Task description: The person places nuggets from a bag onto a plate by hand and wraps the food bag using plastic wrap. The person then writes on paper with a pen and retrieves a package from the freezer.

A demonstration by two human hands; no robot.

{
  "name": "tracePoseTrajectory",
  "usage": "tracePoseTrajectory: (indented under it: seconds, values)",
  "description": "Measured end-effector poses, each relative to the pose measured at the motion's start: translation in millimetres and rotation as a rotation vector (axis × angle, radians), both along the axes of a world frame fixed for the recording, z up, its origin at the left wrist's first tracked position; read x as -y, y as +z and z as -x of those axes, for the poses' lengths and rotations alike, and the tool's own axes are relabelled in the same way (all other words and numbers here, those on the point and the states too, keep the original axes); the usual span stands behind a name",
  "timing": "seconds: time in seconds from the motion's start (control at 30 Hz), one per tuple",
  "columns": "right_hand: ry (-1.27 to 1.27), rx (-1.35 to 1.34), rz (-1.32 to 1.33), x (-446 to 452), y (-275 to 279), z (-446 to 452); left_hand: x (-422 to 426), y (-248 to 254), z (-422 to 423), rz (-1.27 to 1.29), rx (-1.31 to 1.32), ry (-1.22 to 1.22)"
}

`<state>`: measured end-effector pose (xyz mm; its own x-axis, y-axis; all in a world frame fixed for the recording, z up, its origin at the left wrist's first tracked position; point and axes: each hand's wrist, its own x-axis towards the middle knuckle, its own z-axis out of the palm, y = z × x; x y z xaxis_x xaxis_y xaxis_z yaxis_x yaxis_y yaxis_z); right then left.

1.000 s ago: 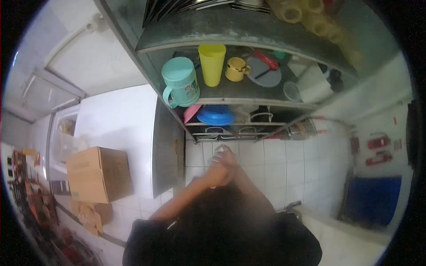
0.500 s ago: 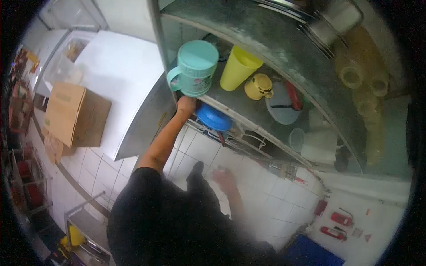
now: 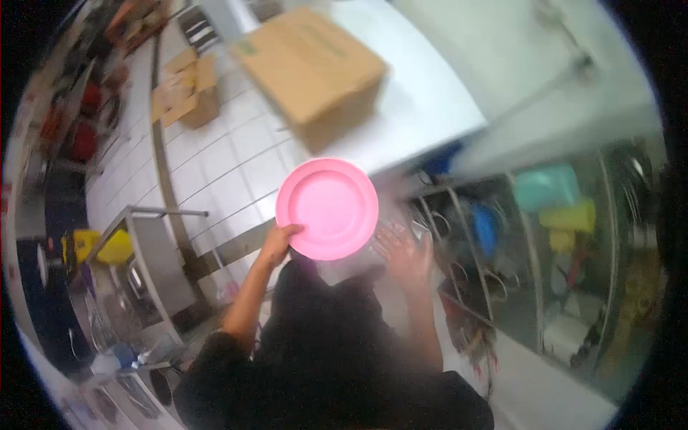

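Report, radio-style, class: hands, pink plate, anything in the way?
Left hand gripping pink plate by rim. Right hand open beside it, contact unclear. Nothing visibly blocking.

White floor tiles spread left of centre; a white worktop stands upper centre, pale wall upper right, shelving unit right.

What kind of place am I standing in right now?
Probably a kitchen or pantry at a workplace, though the view is blurred. Your left hand holds a pink plate, metal-looking shelves hold a yellow cup, and the floor is white tile.
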<state>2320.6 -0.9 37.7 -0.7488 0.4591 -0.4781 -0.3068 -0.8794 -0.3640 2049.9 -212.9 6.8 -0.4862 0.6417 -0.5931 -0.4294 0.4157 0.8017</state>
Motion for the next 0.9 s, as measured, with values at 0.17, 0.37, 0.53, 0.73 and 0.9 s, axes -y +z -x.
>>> tracePoseTrajectory:
  seconds: [0.17, 0.37, 0.53, 0.73, 0.9]
  values:
    - [0.329, 0.094, -0.216, 106, 35, 244, 117, 24, 91, -0.333, 0.362, 0.549]
    - [0.664, 0.101, -0.342, 202, -4, 440, 180, 19, 181, -0.425, 0.478, 0.643]
    - [0.826, 0.148, -0.314, 217, -57, 561, 181, 26, 280, -0.461, 0.449, 0.689]
    - [0.959, 0.15, -0.321, 226, -90, 755, 189, -1, 451, -0.43, 0.326, 0.713]
    - [1.095, 0.101, -0.356, 257, -76, 929, 217, 15, 580, -0.433, 0.177, 0.873]
